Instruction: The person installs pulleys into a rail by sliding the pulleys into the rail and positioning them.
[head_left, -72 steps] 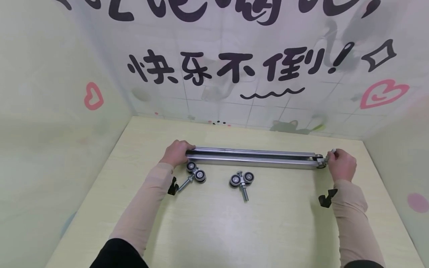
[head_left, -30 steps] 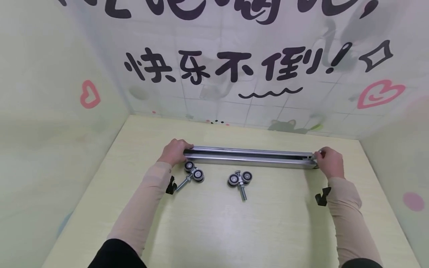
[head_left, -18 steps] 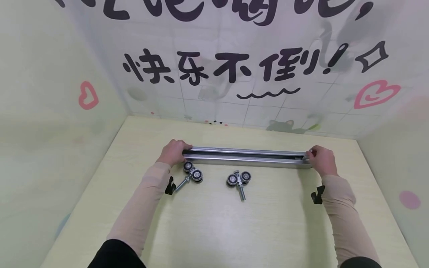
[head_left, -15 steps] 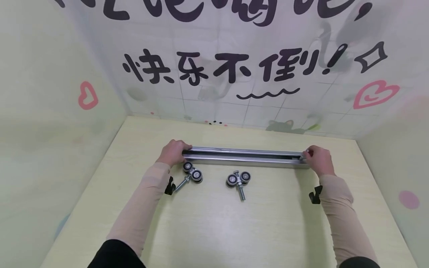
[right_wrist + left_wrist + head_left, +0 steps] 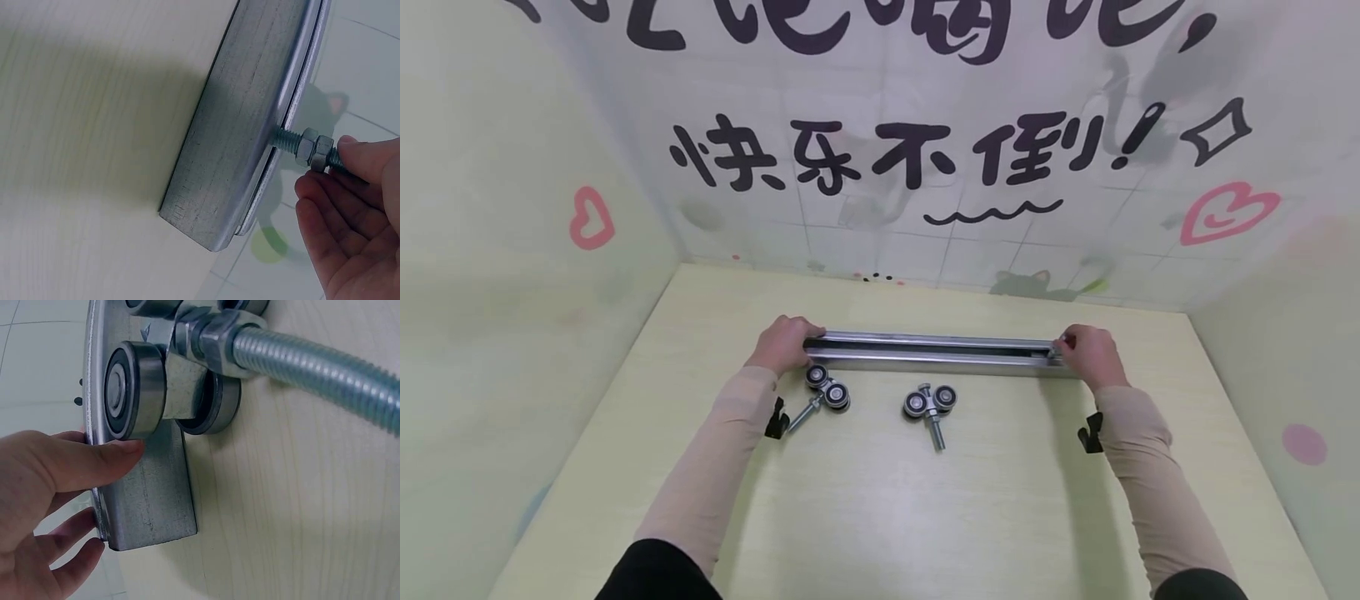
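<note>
One rail (image 5: 925, 364) crosses mid-frame, two rollers (image 5: 930, 404) below. The left hand (image 5: 782, 344) grips the rail's left end; the right hand (image 5: 1093, 357), centre right, pinches a bolt (image 5: 306, 147) apparently standing in the slot (image 5: 925, 347).

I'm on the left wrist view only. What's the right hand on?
Observer: The right hand pinches a bolt that sticks out of the slot in the rail, near the rail's right end.
Operator: I see one trolley by the left hand. Any more loose?
Observer: Yes, the head view shows a second trolley on the table, in front of the rail and to the right of yours.
</note>
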